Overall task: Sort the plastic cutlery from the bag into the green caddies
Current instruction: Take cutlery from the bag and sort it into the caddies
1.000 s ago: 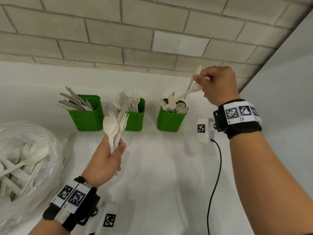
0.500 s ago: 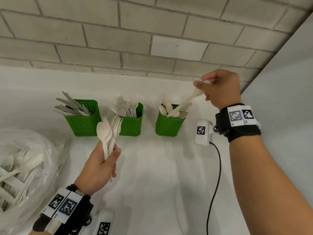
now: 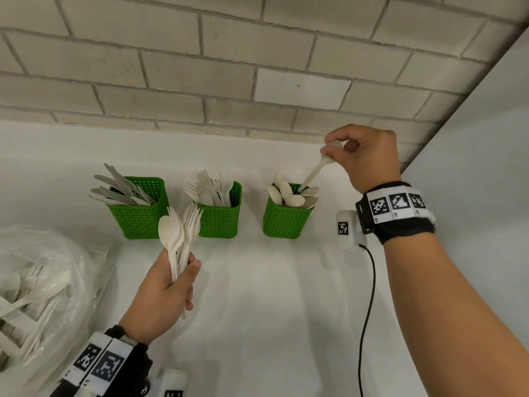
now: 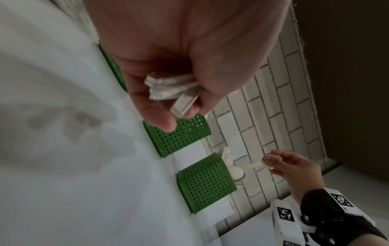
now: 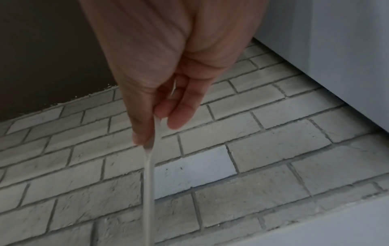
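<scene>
Three green caddies stand in a row by the wall: knives [image 3: 137, 209], forks [image 3: 221, 216] and spoons [image 3: 286, 217]. My right hand [image 3: 329, 151] is above and to the right of the spoon caddy. It pinches a white spoon [image 3: 315, 170] by its bowl end, and the handle slants down into that caddy. The same spoon [image 5: 149, 166] hangs from the fingers in the right wrist view. My left hand [image 3: 183, 270], in front of the fork caddy, grips a bundle of forks and a spoon [image 3: 181, 233] upright. The clear bag [image 3: 43, 282] of cutlery lies at the left.
A white tagged box [image 3: 347, 230] with a black cable [image 3: 369, 296] sits just right of the spoon caddy. The brick wall [image 3: 229, 81] runs behind the caddies, and a white side wall [image 3: 472, 167] closes the right. Another tagged box [image 3: 174, 382] lies at the near edge.
My right hand has come down with the spoon, so its handle now reaches into the spoon caddy. The left hand with its bundle has barely moved.
</scene>
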### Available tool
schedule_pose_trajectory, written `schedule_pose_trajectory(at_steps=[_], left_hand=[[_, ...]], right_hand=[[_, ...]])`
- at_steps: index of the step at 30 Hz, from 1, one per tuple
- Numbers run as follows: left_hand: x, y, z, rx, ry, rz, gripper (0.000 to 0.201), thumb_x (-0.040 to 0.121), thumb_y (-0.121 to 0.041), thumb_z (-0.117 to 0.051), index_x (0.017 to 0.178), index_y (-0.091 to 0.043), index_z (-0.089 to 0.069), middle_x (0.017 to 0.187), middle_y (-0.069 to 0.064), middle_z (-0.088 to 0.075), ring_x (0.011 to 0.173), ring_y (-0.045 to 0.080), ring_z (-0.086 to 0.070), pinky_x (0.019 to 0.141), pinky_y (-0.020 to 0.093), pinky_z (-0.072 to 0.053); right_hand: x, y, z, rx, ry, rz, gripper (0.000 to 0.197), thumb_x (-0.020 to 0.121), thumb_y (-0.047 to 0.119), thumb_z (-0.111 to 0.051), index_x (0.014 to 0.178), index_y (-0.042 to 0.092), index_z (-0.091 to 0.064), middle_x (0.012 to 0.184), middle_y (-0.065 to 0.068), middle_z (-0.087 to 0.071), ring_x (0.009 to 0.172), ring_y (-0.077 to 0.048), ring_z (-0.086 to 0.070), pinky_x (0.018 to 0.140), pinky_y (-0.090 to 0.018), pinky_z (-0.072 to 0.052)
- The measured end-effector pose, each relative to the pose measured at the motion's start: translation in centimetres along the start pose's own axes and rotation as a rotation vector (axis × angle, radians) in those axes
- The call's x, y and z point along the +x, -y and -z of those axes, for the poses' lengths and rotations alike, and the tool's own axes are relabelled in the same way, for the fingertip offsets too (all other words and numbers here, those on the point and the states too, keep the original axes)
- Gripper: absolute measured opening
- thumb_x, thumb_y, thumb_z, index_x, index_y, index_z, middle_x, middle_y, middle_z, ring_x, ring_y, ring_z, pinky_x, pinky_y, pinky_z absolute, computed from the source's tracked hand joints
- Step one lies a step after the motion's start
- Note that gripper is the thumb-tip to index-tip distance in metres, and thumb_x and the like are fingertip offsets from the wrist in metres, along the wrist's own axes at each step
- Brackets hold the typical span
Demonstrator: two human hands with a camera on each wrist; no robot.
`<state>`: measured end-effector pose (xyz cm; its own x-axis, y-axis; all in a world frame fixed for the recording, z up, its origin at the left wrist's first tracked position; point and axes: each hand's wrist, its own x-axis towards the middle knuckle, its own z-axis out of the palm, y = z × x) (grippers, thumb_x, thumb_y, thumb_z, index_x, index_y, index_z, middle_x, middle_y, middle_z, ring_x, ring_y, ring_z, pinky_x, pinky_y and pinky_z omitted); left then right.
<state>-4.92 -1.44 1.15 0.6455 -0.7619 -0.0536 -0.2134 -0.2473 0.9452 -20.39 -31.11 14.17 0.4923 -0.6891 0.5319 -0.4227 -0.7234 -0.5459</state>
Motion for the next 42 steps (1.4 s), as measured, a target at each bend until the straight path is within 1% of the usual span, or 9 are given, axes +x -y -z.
schedule_pose_trajectory(at_steps=[6,9,12,16,23,30,36,40,42], left_hand=[[0.1,0.1,-0.1,0.002,0.001,0.003,0.012,0.098,-0.016,-0.052,0.088,-0.010,-0.050,0.054,0.008,-0.053,0.045,0.016,-0.051,0.046,0.017,-0.045],[0.0,-0.1,-0.3,0.000,0.008,-0.007,0.011,0.098,-0.016,-0.052,0.088,-0.010,-0.050,0.055,0.011,-0.053,0.045,0.015,-0.051,0.046,0.014,-0.044],[0.1,-0.3,-0.4,0.000,0.013,-0.016,0.011,0.098,-0.015,-0.051,0.088,-0.010,-0.050,0.055,0.012,-0.054,0.045,0.015,-0.051,0.046,0.013,-0.044],[0.0,-0.3,-0.5,-0.026,0.016,0.010,0.009,0.098,-0.013,-0.052,0.090,-0.009,-0.050,0.058,0.012,-0.052,0.045,0.013,-0.050,0.045,0.016,-0.045],[0.0,-0.5,-0.4,-0.030,0.025,0.009,0.009,0.097,-0.012,-0.052,0.090,-0.008,-0.050,0.060,0.013,-0.051,0.045,0.012,-0.050,0.045,0.016,-0.045],[0.1,-0.3,0.0,-0.033,0.029,0.024,0.008,0.098,-0.013,-0.052,0.091,-0.008,-0.051,0.058,0.012,-0.051,0.045,0.012,-0.049,0.046,0.018,-0.046],[0.0,-0.5,-0.1,-0.032,0.032,0.020,0.008,0.098,-0.013,-0.051,0.091,-0.008,-0.051,0.058,0.011,-0.051,0.045,0.012,-0.049,0.046,0.018,-0.046],[0.0,-0.7,-0.2,-0.044,0.037,0.019,0.008,0.098,-0.013,-0.051,0.091,-0.008,-0.051,0.057,0.010,-0.050,0.044,0.013,-0.049,0.046,0.018,-0.046],[0.0,-0.8,-0.1,-0.045,0.038,0.012,0.008,0.098,-0.012,-0.051,0.091,-0.008,-0.051,0.057,0.010,-0.050,0.045,0.014,-0.049,0.046,0.017,-0.045]], right_hand=[[-0.8,-1.9,-0.9,0.028,0.180,0.051,0.014,0.087,0.007,-0.068,0.091,0.017,-0.077,0.088,0.004,-0.074,0.070,0.005,-0.061,0.072,-0.005,-0.044],[-1.7,-3.1,-2.1,-0.033,0.361,0.024,0.029,0.091,-0.004,-0.056,0.091,0.017,-0.077,0.104,0.001,-0.074,0.096,-0.011,-0.069,0.088,-0.010,-0.045],[-2.8,-4.0,-3.2,-0.121,0.620,-0.075,0.046,0.086,-0.012,-0.045,0.107,0.019,-0.073,0.124,-0.002,-0.066,0.117,-0.017,-0.059,0.102,-0.020,-0.040],[-3.7,-4.0,-3.7,-0.083,0.803,-0.198,0.055,0.079,0.004,-0.071,0.130,0.021,-0.057,0.146,0.002,-0.042,0.132,-0.015,-0.043,0.110,-0.032,-0.035],[-3.5,-3.6,-4.5,-0.228,0.719,-0.113,0.065,0.069,0.023,-0.086,0.129,0.017,-0.060,0.113,-0.002,-0.055,0.105,-0.019,-0.054,0.086,-0.024,-0.038],[-2.4,-2.0,-3.5,-0.251,0.729,-0.157,0.041,0.070,0.028,-0.086,0.108,0.021,-0.073,0.077,0.014,-0.056,0.074,-0.006,-0.053,0.060,-0.015,-0.036],[-1.5,-1.2,-3.6,-0.234,0.652,-0.172,0.026,0.080,0.027,-0.076,0.071,0.004,-0.069,0.063,-0.006,-0.063,0.061,-0.016,-0.057,0.057,-0.024,-0.045],[-2.8,-0.1,-4.6,-0.138,0.722,-0.146,0.005,0.082,0.015,-0.073,0.081,0.010,-0.073,0.065,0.001,-0.067,0.057,-0.010,-0.063,0.053,-0.014,-0.047],[-2.9,-0.5,-4.5,-0.065,0.748,-0.212,0.006,0.081,0.012,-0.073,0.086,0.015,-0.072,0.073,0.001,-0.070,0.066,-0.012,-0.067,0.061,-0.019,-0.050]])
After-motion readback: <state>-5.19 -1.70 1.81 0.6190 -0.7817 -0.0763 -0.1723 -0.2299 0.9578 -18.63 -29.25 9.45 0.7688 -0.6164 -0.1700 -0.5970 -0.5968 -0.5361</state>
